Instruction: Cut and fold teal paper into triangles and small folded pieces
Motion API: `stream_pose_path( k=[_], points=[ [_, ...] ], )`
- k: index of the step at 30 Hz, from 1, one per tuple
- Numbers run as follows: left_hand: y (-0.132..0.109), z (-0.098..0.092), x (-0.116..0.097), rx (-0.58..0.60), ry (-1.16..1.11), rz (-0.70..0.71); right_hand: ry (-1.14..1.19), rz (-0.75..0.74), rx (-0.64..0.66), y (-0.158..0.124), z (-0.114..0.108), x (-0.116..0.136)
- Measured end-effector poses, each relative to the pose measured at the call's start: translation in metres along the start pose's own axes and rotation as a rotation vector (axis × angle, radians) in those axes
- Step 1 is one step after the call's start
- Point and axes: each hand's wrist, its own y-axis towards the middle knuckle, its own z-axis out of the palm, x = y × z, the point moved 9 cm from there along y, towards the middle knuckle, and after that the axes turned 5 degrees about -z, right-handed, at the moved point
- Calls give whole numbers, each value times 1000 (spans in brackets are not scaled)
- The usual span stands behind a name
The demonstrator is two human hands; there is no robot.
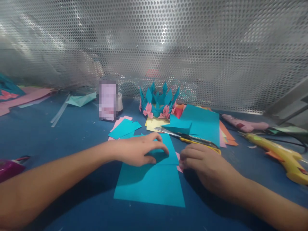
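A teal paper sheet [149,183] lies on the blue table [72,134] right in front of me, its far part folded over. My left hand [139,149] rests on the fold, fingers curved and pressing the paper down. My right hand [202,160] sits at the sheet's right edge with its fingers curled, touching a small pink paper piece [179,167]. Just beyond it lies a yellow utility knife [192,139].
A teal paper crown with pink flowers [157,101] stands at the back, beside stacked coloured sheets [204,123]. Cut teal pieces [124,128] lie to the left. A yellow glue gun [281,155] and a pink one [243,123] lie on the right. A perforated metal screen [168,41] closes the back.
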Motion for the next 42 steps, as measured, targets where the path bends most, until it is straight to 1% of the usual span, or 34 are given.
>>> stream_pose_path(
  k=[3, 5, 8, 11, 14, 19, 22, 24, 28, 32, 34, 36, 38, 40, 42],
  points=[
    [-1, -1, -1, -15, 9, -12, -53, -24, -48, -6, -8, -2],
    [-2, -1, -2, -20, 2, -19, -149, -27, -90, -8, -13, -4],
    [-2, -2, -1, -26, -35, -23, -309, 80, -124, -11, -20, -19],
    [-1, -5, 0, -55, -93, -20, -352, 212, -84, -14, -17, -40],
    [-1, -8, 1, -79, -116, -28, -338, 297, -38, -18, -10, -56],
    [-2, -15, 3, -148, 12, -83, -330, 347, -32, -22, -9, -65],
    [-2, -17, 5, -158, 63, -115, -307, 427, 18, -27, -4, -74],
    [-2, -17, 4, -152, 71, -97, -312, 459, 15, -30, -5, -78],
    [-1, -12, -5, -140, 157, -24, -328, 389, -18, -26, -9, -70],
    [-5, -7, -24, -165, 353, 59, -286, 303, 37, -21, -5, -59],
    [-4, -1, -28, -146, 453, 58, -245, 297, 63, -21, -2, -59],
    [-2, 7, -27, -119, 556, 60, -178, 297, 84, -22, 0, -60],
    [0, 9, -26, -179, 628, 85, -94, 289, 103, -23, 2, -62],
    [2, 9, -20, -250, 694, 65, -17, 272, 113, -24, 3, -64],
    [3, 8, -17, -293, 734, 53, 39, 261, 126, -25, 1, -67]
  ],
)
